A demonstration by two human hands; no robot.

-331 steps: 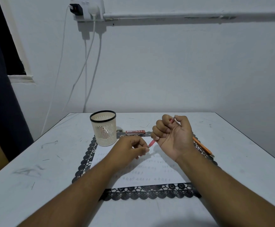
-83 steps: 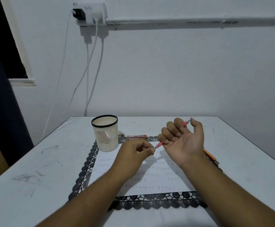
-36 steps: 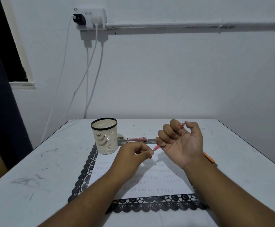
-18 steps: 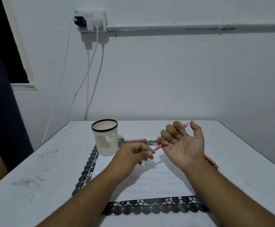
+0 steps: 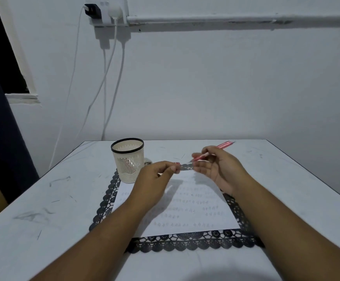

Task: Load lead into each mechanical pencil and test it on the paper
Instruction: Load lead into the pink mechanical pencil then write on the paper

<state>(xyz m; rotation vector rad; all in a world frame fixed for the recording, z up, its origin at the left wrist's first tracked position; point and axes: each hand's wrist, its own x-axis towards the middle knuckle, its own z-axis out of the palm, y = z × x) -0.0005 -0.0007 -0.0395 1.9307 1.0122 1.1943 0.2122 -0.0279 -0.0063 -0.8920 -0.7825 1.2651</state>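
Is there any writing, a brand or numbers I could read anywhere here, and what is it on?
Nothing here can be read.
Paper: rows of small pencil marks, too faint and small to tell whether they are letters.
Pink mechanical pencil in the right hand: no legible print.
Pencil cup: no label visible.
Wall socket: no readable marking.

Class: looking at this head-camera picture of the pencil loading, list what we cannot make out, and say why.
- Any lead between the left hand fingertips: too thin to see.
- Tip of the pink pencil: blurred, by the right hand.
- Contents of the mesh cup: screened by its wall.
- Marks on the paper: too faint to read.
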